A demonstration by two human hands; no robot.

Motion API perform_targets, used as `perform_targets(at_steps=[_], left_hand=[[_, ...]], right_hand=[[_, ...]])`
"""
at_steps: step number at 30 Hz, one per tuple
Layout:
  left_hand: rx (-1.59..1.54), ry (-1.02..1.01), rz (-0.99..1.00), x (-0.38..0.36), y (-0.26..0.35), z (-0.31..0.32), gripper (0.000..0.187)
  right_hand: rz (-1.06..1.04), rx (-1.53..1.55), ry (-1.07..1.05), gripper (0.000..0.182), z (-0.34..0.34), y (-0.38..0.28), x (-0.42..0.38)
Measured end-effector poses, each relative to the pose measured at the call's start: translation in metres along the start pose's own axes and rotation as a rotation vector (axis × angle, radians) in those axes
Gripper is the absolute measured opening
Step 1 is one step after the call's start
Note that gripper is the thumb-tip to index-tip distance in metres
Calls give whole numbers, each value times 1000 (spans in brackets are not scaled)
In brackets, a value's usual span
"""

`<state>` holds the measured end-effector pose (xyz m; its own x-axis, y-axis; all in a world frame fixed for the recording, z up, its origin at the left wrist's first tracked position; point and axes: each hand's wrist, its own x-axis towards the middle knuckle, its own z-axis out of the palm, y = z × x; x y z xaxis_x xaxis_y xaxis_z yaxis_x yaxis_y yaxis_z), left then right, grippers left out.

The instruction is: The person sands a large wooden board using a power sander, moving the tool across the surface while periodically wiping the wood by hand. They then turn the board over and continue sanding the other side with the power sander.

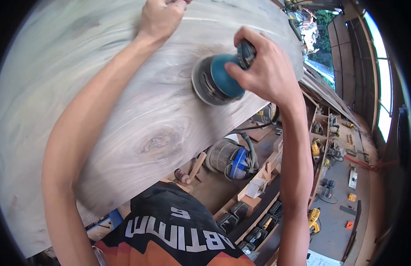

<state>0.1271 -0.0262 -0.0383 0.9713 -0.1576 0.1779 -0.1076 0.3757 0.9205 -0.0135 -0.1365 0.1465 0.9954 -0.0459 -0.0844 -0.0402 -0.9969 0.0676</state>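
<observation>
My right hand point(270, 66) is wrapped around the grip of a teal and black orbital sander point(227, 76). The sander's round pad sits on a broad wooden slab point(125, 111) with pale, swirling grain and a dark knot. Farther up the slab, my left hand point(163, 17) is closed, its fingers curled at the top edge of the view. Whatever it may hold is cut off from sight. Both forearms reach over the wood from below.
Below the slab's near edge stands a shop vacuum point(230, 159) with a blue top and hose. A small can point(182, 176) lies near it. On the right, a workbench point(343, 213) carries several power tools, including a yellow one point(314, 219). Shelves beneath hold black cases.
</observation>
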Motion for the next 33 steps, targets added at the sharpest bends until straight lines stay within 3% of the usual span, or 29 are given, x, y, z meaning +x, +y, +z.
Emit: perform_targets(at_steps=[2, 5, 8, 11, 14, 15, 16, 18, 21, 23, 25, 30, 33], left_hand=[[-87, 11, 60, 5, -10, -1, 20], [461, -200, 88, -10, 27, -10, 41], [1500, -420, 546, -37, 20, -26, 69], [1596, -438, 448, -54, 19, -8, 86], [1170, -843, 248, -135, 29, 41, 96], [1039, -1091, 216, -175, 35, 54, 96], [857, -1160, 385, -213, 49, 64, 89], [398, -1636, 90, -246, 59, 73, 79], [479, -1268, 468, -200, 40, 52, 71], [998, -936, 372, -145, 41, 36, 73], [1371, -755, 456, -112, 30, 31, 80], [1137, -1078, 380, -193, 50, 66, 91], [963, -1257, 376, -219, 55, 65, 88]], right_hand=[[15, -12, 49, 36, 3, 8, 3], [117, -3, 27, 39, 11, 41, -2], [246, 21, 263, 45, 37, 94, -16], [488, 4, 224, 49, 43, 138, -7], [640, 50, 195, 52, 40, 162, 1], [676, 47, 175, 53, 41, 170, 3], [674, 56, 180, 53, 43, 175, 1], [662, 75, 196, 52, 44, 183, 1], [629, 62, 220, 53, 47, 189, -9], [570, 100, 233, 54, 51, 195, -14], [542, 121, 236, 55, 56, 198, -18], [603, 157, 213, 54, 46, 186, -13], [585, 143, 222, 56, 46, 183, -11]])
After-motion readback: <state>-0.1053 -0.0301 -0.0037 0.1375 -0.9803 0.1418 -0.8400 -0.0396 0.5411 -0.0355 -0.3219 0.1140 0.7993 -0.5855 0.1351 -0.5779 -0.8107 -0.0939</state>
